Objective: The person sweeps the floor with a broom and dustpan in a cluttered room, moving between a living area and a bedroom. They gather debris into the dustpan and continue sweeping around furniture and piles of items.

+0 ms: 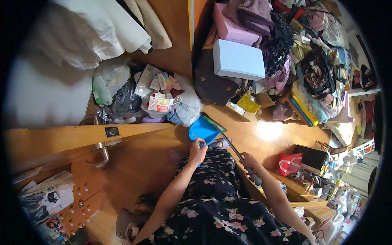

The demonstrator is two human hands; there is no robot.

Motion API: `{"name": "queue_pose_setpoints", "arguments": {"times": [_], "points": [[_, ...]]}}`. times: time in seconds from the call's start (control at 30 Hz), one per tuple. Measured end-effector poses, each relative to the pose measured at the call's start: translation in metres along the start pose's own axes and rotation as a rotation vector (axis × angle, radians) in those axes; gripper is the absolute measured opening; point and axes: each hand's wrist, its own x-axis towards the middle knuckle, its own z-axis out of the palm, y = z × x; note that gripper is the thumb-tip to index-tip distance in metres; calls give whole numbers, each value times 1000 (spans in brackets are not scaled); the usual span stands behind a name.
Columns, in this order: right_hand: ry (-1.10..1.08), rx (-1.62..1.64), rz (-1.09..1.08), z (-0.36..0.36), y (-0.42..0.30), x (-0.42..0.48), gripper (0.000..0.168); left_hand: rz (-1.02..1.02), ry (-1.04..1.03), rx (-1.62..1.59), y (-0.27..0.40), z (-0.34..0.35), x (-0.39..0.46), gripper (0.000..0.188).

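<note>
My left hand (198, 153) is closed around the handle of a blue plastic dustpan (203, 130). The pan is held low in front of my feet, beside a heap of plastic bags. In my right hand (251, 162) is the dark stick of a broom (231, 144), with a grey grip (256, 179) at its near end. The broom's green head (213, 123) lies at the far right edge of the dustpan. A slippered foot (225, 143) shows just behind the pan.
At the left stands a wooden door (61, 136) with a metal lever handle (104, 153). Beyond it are plastic bags (186, 107) and small boxes (160, 102). A light blue box (239, 59) tops a pile at the upper right. A red bag (289, 163) stands at the right.
</note>
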Motion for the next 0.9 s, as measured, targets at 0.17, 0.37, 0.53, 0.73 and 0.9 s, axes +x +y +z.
{"name": "queue_pose_setpoints", "arguments": {"times": [0.17, 0.37, 0.53, 0.73, 0.9], "points": [[3, 95, 116, -11, 4, -22, 40, -61, 10, 36, 0, 4, 28, 25], [253, 132, 91, -12, 13, -9, 39, -130, 18, -17, 1, -9, 38, 27], [206, 188, 141, -17, 19, 14, 38, -187, -13, -51, 39, -21, 83, 27], [85, 156, 139, 11, 11, 29, 38, -219, -89, -168, 65, -22, 118, 20], [-64, 39, -113, 16, -3, -2, 36, -218, -84, -96, 64, -1, 124, 27]]}}
